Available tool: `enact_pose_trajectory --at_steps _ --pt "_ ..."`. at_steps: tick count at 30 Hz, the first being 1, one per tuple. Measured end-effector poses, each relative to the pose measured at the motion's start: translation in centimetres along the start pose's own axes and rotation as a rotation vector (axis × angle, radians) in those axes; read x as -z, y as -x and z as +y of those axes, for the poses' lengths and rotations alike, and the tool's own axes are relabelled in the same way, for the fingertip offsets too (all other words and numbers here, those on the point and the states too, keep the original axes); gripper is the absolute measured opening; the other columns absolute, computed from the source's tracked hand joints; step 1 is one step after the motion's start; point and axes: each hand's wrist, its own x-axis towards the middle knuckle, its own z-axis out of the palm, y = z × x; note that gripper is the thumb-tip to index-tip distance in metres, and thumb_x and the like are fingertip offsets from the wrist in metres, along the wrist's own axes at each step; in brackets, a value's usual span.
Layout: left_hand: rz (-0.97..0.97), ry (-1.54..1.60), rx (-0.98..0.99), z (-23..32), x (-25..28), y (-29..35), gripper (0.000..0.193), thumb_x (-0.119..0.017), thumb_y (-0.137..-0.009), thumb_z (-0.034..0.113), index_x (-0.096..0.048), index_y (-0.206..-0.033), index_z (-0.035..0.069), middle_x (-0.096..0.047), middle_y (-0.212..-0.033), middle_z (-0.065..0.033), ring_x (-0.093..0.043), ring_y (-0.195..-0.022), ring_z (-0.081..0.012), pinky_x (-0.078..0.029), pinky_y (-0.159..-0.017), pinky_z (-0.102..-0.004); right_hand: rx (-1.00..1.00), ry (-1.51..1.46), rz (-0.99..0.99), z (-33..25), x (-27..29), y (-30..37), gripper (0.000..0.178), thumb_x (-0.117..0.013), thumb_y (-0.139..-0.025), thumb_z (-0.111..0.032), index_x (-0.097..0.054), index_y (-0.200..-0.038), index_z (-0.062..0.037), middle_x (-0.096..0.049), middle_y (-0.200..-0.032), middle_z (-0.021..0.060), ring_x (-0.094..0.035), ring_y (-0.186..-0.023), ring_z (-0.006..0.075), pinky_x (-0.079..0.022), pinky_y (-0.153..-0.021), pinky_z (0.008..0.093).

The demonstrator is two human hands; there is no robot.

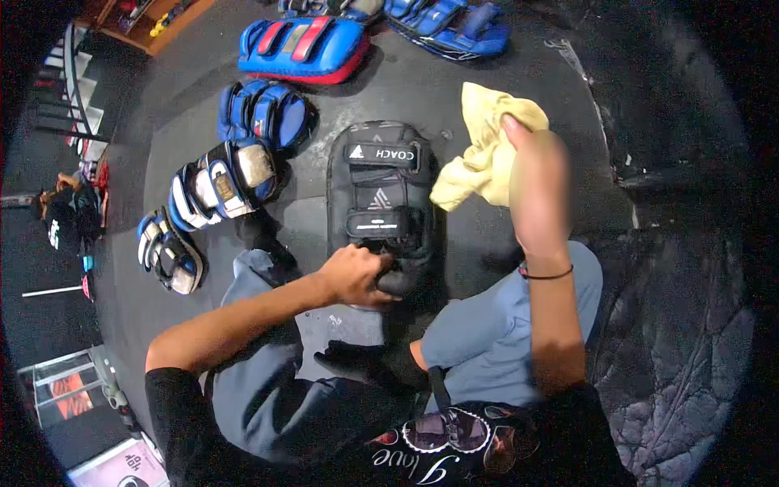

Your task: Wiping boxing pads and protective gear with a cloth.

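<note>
A black kick pad [381,180] stands out on the dark floor in front of my crossed legs, its straps facing up. My left hand [357,276] is closed on the near end of this pad, around its handle as far as I can see; some fingertips are hidden. Up and to the right, my right hand [540,187], partly smeared, grips a crumpled yellow cloth [485,150]. The cloth hangs in the air to the right of the pad, apart from it.
Beyond the pad lie a blue and red kick pad [300,50] and a blue pad [454,28]. To the left are a smaller blue pad [260,114], a white and blue pad [215,187] and another white one [169,252]. Black padding [690,341] lies at right.
</note>
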Motion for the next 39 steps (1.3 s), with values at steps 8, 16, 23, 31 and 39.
enact_pose_trajectory --at_steps 8,16,23,31,39 --pt "0.507 1.062 -0.176 8.9 6.8 -6.6 0.048 -0.072 -0.091 0.037 -0.053 -0.118 0.003 -0.062 -0.088 -0.0089 -0.058 -0.081 -0.0181 -0.050 -0.075 -0.0378 0.072 -0.058 0.068 -3.2 3.4 -0.1 0.028 -0.066 -0.094 -0.020 -0.065 -0.115 -0.0009 -0.069 -0.110 0.0066 -0.068 -0.097 0.0152 -0.053 -0.084 0.0305" --pt "0.660 0.156 -0.006 0.1 10.3 -5.9 0.093 -0.071 -0.077 0.064 -0.044 -0.142 0.003 -0.052 -0.135 -0.0230 -0.042 -0.129 -0.0408 -0.038 -0.108 -0.0516 0.038 -0.164 0.051 -4.0 3.7 0.1 0.032 -0.064 -0.096 -0.023 -0.064 -0.119 -0.0014 -0.070 -0.112 0.0069 -0.069 -0.097 0.0160 -0.055 -0.084 0.0316" --pt "0.419 0.086 0.212 4.4 7.3 -5.4 0.117 -0.061 -0.070 0.084 -0.042 -0.141 -0.007 -0.050 -0.136 -0.0253 -0.032 -0.139 -0.0399 -0.021 -0.113 -0.0659 -0.086 -0.257 0.038 -2.6 3.9 -0.2 0.031 -0.064 -0.095 -0.023 -0.064 -0.119 -0.0033 -0.070 -0.111 0.0066 -0.069 -0.098 0.0176 -0.056 -0.086 0.0332" --pt "0.218 0.893 0.298 0.3 6.8 -8.6 0.061 -0.084 -0.076 0.040 -0.063 -0.109 -0.006 -0.069 -0.086 -0.0091 -0.064 -0.080 -0.0187 -0.053 -0.075 -0.0352 -0.130 -0.255 0.011 -1.7 3.2 0.1 0.028 -0.065 -0.095 -0.022 -0.065 -0.116 -0.0041 -0.071 -0.107 0.0045 -0.069 -0.093 0.0152 -0.056 -0.083 0.0309" --pt "0.698 1.281 0.347 1.6 7.5 -4.4 0.044 -0.069 -0.085 0.010 -0.054 -0.124 -0.005 -0.064 -0.086 -0.0070 -0.060 -0.065 -0.0122 -0.050 -0.050 -0.0283 -0.068 -0.231 0.063 -2.6 4.0 -0.4 0.027 -0.067 -0.093 -0.024 -0.067 -0.112 -0.0045 -0.070 -0.104 0.0038 -0.068 -0.092 0.0134 -0.054 -0.082 0.0296"
